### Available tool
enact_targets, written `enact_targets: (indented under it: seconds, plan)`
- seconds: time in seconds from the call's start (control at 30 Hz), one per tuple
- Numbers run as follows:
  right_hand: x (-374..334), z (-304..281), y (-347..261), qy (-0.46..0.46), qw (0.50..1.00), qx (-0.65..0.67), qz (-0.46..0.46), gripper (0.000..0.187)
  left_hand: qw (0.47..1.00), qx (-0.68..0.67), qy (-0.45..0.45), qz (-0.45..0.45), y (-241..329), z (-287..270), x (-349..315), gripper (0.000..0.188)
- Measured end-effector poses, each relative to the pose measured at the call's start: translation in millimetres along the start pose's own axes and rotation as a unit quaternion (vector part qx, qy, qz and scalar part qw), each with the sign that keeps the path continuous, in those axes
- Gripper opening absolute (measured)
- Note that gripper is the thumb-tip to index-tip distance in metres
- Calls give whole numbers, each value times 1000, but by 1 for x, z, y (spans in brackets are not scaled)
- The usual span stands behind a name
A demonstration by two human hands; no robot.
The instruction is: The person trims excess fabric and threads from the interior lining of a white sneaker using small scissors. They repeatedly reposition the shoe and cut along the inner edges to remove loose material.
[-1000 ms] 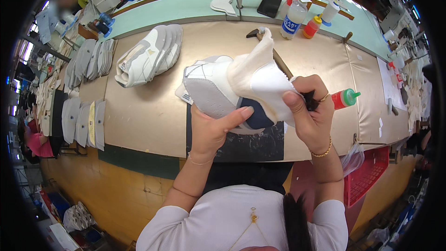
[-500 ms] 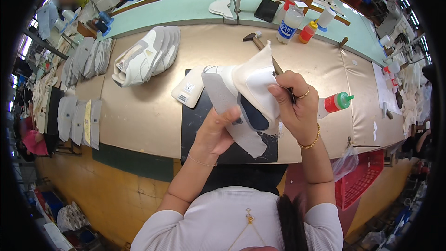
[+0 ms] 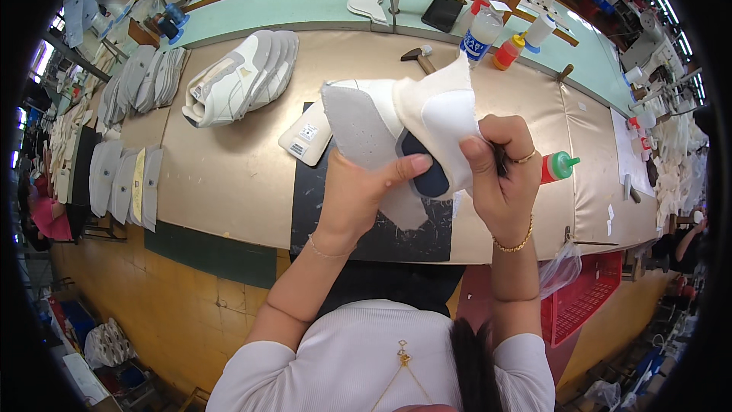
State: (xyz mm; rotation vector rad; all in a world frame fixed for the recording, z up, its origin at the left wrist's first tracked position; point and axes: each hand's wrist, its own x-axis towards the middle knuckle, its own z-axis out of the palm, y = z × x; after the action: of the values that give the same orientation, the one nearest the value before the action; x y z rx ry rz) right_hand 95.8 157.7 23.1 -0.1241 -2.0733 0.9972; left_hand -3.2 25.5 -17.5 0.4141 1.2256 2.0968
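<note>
A shoe upper (image 3: 362, 126) in grey and white, with a cream lining and a dark navy patch, is held up above the table between my two hands. My left hand (image 3: 354, 194) grips it from below, the thumb pressed against the navy patch and the fingers hidden behind the grey part. With bent fingers and thumb, my right hand (image 3: 507, 179) pinches the white edge at its right end. Something dark shows inside the right hand's curl; I cannot make out what it is. Beneath the upper lies a black mat (image 3: 320, 210), and a cream-coloured rectangular block (image 3: 306, 133) rests partly on it.
Stacked shoe uppers (image 3: 244, 80) and piles of grey pieces (image 3: 122, 179) lie on the left. Beyond the upper is a hammer (image 3: 417, 58), its handle partly covered. A green-capped bottle (image 3: 560, 166) lies beside my right hand. Bottles (image 3: 482, 33) stand behind; a red crate (image 3: 583, 297) sits below.
The upper has risen slightly away from me and to the right in both hands. My left thumb has shifted from the grey part onto the navy patch.
</note>
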Motion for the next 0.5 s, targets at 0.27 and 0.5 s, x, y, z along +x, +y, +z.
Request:
enact_targets:
  seconds: [0.27,0.5]
  plan:
    - [-16,40,-3,-104,967,-180,-150,25,985,37,70,156,-33,-1,19,28]
    - [-34,50,-19,-121,953,-242,-134,40,975,-217,30,-39,-41,-32,15,29]
